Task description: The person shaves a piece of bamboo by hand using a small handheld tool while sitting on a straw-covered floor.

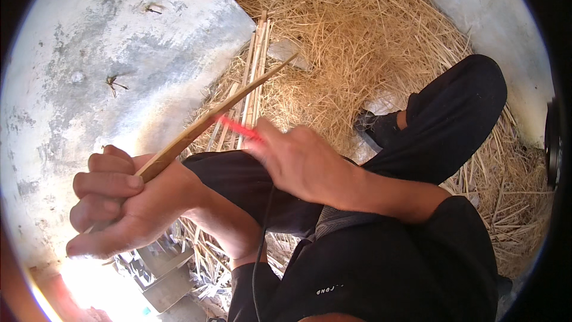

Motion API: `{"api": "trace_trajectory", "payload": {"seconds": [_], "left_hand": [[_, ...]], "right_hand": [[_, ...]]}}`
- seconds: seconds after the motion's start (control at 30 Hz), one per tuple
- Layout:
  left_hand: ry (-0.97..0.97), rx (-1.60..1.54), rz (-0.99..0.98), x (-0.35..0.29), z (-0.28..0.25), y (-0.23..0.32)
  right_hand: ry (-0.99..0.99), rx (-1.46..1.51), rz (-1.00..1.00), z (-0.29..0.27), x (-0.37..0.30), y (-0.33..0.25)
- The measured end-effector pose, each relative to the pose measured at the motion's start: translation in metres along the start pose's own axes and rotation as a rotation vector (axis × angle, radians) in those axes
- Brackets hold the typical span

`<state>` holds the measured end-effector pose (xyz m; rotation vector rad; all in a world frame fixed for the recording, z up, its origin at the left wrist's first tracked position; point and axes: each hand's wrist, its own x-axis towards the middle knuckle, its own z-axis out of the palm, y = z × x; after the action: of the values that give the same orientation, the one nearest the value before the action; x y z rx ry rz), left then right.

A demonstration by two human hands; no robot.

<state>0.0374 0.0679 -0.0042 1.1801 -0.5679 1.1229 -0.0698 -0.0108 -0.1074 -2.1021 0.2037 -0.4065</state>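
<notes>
My left hand (128, 206) is closed round the thick end of a long brown strip, likely bamboo (205, 122). The strip slants up to the right and narrows to a point over the straw. In my right hand (304, 164) is a slim bright red stick-like thing (238, 128), pinched between thumb and fingers. Its far end meets or nearly meets the strip's lower edge around mid-length. Motion blurs this hand, so the red thing's kind is unclear. Both hands are above my dark-trousered leg (238, 173).
Several pale split strips (256, 77) lie on the straw (357, 18) beyond my hands. A worn whitewashed wall (89, 42) rises at the left, another pale wall (494, 18) at the far right. A grey box-like object (161, 274) sits at lower left. A dark cord (262, 250) hangs before me.
</notes>
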Motion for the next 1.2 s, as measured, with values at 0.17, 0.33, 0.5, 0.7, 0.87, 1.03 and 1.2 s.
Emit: {"api": "trace_trajectory", "payload": {"seconds": [0.17,0.33,0.5,0.7,0.87,1.03,1.2], "left_hand": [[-0.032,-0.066,-0.015,-0.004,0.000,0.000],[0.007,-0.087,-0.050,-0.004,0.004,0.009],[0.042,-0.077,-0.036,-0.002,0.007,0.006],[0.048,-0.044,-0.043,-0.003,0.002,0.006],[0.019,-0.065,-0.034,-0.001,0.001,0.006],[-0.024,-0.040,-0.030,-0.003,-0.002,0.006],[-0.045,-0.066,-0.015,-0.001,0.000,0.004]], "right_hand": [[-0.072,-0.053,0.119,-0.021,0.002,0.014],[0.105,0.148,-0.205,-0.021,-0.003,-0.016],[0.000,-0.176,0.128,0.009,0.016,0.073],[0.209,0.055,-0.272,-0.011,0.012,0.000],[0.091,-0.364,0.039,0.018,0.023,0.096],[0.147,-0.048,-0.077,-0.004,0.019,0.019],[-0.012,-0.261,0.187,0.020,0.027,0.101]]}}
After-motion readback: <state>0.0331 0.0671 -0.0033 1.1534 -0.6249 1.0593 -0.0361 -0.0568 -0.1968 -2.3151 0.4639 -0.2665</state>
